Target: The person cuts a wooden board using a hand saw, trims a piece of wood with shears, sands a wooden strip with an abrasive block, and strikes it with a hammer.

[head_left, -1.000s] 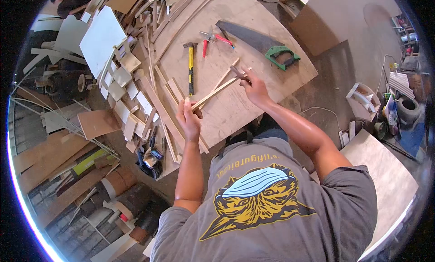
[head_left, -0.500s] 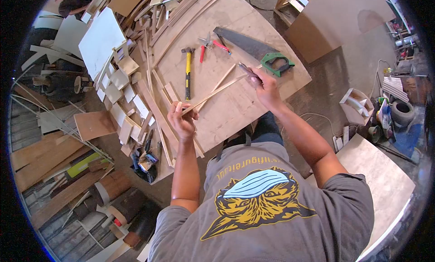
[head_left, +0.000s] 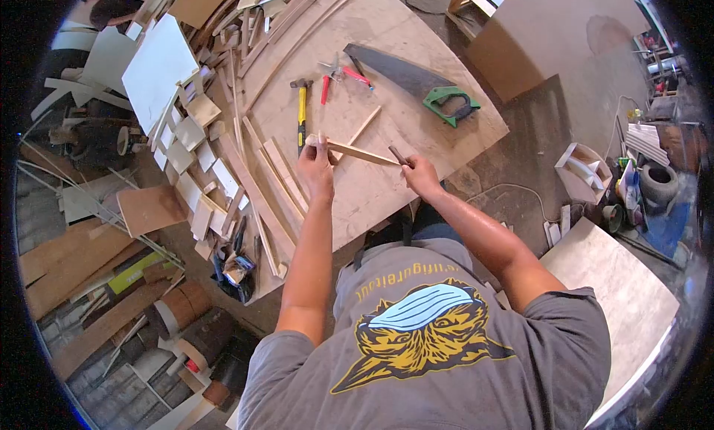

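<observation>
My left hand [head_left: 317,170] is closed on one end of a thin wooden strip [head_left: 364,153], held over the table. The strip's other end reaches my right hand [head_left: 422,176]. My right fingers are closed round a slim dark-handled tool [head_left: 399,156], whose exact kind I cannot make out; whether they also grip the strip is unclear. A second wooden strip [head_left: 367,124] lies on the table beyond. Just past my left hand lies a hammer [head_left: 301,118] with a yellow and black handle. Farther back are red-handled pliers [head_left: 335,73] and a green-handled handsaw [head_left: 409,75].
Wood offcuts [head_left: 190,133] and long strips [head_left: 260,170] crowd the left side of the wooden table [head_left: 446,151]. A large brown board [head_left: 520,51] stands at the far right. A pale panel [head_left: 617,304] is beside my right elbow. Another person [head_left: 115,6] is at the upper left.
My left hand has moved up and slightly right, and my right hand has come down and left. The held strip now slants the other way, its left end higher.
</observation>
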`<state>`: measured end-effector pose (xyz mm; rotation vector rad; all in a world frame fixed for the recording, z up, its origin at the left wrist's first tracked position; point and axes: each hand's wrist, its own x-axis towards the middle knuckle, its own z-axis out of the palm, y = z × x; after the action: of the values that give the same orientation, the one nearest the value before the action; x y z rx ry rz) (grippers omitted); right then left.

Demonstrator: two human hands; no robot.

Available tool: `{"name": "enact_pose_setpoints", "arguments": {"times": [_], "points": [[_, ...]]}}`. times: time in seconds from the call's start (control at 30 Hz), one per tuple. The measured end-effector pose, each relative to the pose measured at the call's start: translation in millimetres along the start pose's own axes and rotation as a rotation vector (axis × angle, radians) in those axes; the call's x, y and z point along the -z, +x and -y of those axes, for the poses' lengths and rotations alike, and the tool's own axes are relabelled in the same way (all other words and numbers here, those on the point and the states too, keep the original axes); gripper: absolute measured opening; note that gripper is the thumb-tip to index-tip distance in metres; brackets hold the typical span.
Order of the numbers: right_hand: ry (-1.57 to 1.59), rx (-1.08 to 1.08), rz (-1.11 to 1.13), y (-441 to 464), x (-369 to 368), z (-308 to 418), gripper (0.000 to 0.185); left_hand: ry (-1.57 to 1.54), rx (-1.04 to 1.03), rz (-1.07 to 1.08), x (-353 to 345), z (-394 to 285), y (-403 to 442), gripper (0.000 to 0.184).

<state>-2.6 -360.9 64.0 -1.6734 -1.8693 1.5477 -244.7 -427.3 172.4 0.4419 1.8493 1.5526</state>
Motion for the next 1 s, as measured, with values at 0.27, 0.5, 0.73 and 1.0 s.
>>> {"name": "enact_pose_setpoints", "arguments": {"times": [0.27, 0.5, 0.73, 1.0], "points": [[0.149, -0.284, -0.097, 25.4, 27.8, -38.3, 0.021, 0.774, -0.307, 0.081, -33.9, 94.8, 64.3, 0.058], [0.292, -0.414, -0.144, 37.2, 53.0, -42.5, 0.019, 0.939, -0.456, 0.148, -20.0, 120.6, 56.1, 0.052], [0.677, -0.541, -0.151, 45.6, 66.0, -26.7, 0.026, 1.253, -0.417, 0.182, -7.7, 114.3, 41.0, 0.031], [0.610, -0.234, -0.242, 45.5, 51.6, -5.3, 0.028, 0.913, -0.211, 0.165, -7.6, 85.8, 10.9, 0.026]]}}
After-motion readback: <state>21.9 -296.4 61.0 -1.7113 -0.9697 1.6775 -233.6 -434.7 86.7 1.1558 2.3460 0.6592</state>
